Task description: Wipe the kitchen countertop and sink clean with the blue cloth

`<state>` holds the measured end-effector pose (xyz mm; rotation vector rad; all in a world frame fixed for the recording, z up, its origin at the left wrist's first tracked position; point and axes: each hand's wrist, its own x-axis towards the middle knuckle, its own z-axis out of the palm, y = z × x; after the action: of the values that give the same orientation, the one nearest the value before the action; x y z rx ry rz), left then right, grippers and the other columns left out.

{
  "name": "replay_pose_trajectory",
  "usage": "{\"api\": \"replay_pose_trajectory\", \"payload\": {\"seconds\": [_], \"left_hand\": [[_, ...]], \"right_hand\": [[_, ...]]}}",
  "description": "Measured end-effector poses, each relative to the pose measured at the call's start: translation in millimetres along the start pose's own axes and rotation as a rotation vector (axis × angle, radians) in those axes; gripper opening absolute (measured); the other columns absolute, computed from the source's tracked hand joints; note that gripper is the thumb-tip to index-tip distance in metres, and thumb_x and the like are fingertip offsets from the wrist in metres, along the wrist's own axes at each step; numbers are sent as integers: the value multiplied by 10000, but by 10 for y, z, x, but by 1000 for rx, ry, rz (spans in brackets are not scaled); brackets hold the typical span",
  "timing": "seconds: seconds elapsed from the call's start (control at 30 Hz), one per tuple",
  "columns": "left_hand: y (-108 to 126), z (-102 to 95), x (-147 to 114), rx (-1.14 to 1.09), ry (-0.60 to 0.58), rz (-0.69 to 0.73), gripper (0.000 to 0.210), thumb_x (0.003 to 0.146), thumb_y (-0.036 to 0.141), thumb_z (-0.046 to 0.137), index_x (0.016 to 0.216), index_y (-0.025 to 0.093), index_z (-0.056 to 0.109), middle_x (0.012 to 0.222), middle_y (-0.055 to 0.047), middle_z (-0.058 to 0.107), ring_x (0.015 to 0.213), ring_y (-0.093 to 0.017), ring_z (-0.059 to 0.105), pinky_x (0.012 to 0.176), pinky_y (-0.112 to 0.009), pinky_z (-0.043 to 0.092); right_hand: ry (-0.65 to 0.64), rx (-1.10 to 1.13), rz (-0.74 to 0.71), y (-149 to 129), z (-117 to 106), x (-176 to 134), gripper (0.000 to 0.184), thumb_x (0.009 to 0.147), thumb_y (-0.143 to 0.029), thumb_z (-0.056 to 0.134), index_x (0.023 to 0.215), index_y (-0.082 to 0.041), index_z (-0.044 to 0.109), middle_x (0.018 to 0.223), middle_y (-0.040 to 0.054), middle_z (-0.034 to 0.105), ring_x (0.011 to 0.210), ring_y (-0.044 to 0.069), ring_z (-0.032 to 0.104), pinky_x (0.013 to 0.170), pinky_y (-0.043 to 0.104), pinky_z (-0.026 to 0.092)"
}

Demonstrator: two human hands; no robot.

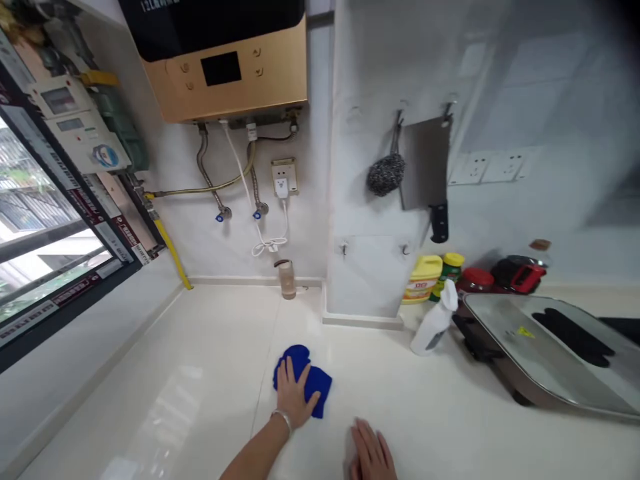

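My left hand (293, 398), with a bracelet at the wrist, presses down on a crumpled blue cloth (321, 389) lying on the white countertop (200, 380); its fingers spread over the cloth. My right hand (371, 455) rests flat on the counter at the bottom edge, a little to the right of the cloth, with nothing in it. Only part of it is in view.
A white spray bottle (433, 323), a yellow jug (424, 278), jars and a steel-lidded appliance (545, 350) crowd the right. A small glass bottle (287, 278) stands by the back wall. A cleaver (425, 167) and scrubber (386, 173) hang above. A gold water heater (225, 67) and window (40, 220) are at the left.
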<state>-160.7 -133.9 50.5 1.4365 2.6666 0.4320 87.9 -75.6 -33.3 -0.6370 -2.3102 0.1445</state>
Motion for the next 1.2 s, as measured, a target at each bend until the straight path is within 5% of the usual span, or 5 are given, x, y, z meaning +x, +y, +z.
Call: {"api": "replay_pose_trajectory", "payload": {"seconds": [0.27, 0.53, 0.8, 1.0, 1.2], "left_hand": [[417, 343, -642, -67, 13, 185, 686, 892, 600, 518, 1516, 399, 316, 1684, -114, 52, 1516, -451, 121, 1199, -686, 216], [-582, -219, -1495, 136, 128, -92, 570, 915, 511, 517, 1467, 397, 428, 1650, -94, 242, 1480, -398, 282, 1190, -593, 321], [-1458, -584, -2147, 204, 176, -375, 618, 916, 585, 381, 1479, 334, 434, 1571, -74, 394, 1494, -341, 266, 1197, -570, 306], [-1604, -834, -1862, 410, 95, -887, 751, 864, 666, 368, 1520, 300, 360, 1560, -153, 402, 1449, -403, 337, 1163, -610, 269], [-1694, -782, -977, 427, 83, -1038, 866, 856, 685, 340, 1558, 186, 248, 1568, -296, 298, 1412, -501, 339, 1126, -649, 227]], "right_hand": [[47, -31, -81, 23, -85, 77, 591, 899, -181, 459, 1485, -192, 386, 1423, 121, 573, 1323, 274, 516, 1133, 480, 348], [-128, 90, -129, 452, -323, -83, 443, 964, -293, 432, 1395, -241, 526, 1452, 83, 553, 1339, 248, 507, 1129, 494, 382], [-52, 3, -35, 1233, -656, -343, 500, 969, -362, 399, 1430, -182, 470, 1457, 134, 534, 1327, 285, 511, 1121, 507, 392], [-42, -28, 17, 1148, -670, -330, 527, 939, -330, 407, 1444, -186, 444, 1458, 123, 531, 1309, 294, 523, 1138, 503, 375], [-61, -53, -9, 1184, -705, -336, 542, 947, -340, 422, 1469, -192, 423, 1468, 113, 525, 1302, 289, 529, 1114, 484, 384]]}}
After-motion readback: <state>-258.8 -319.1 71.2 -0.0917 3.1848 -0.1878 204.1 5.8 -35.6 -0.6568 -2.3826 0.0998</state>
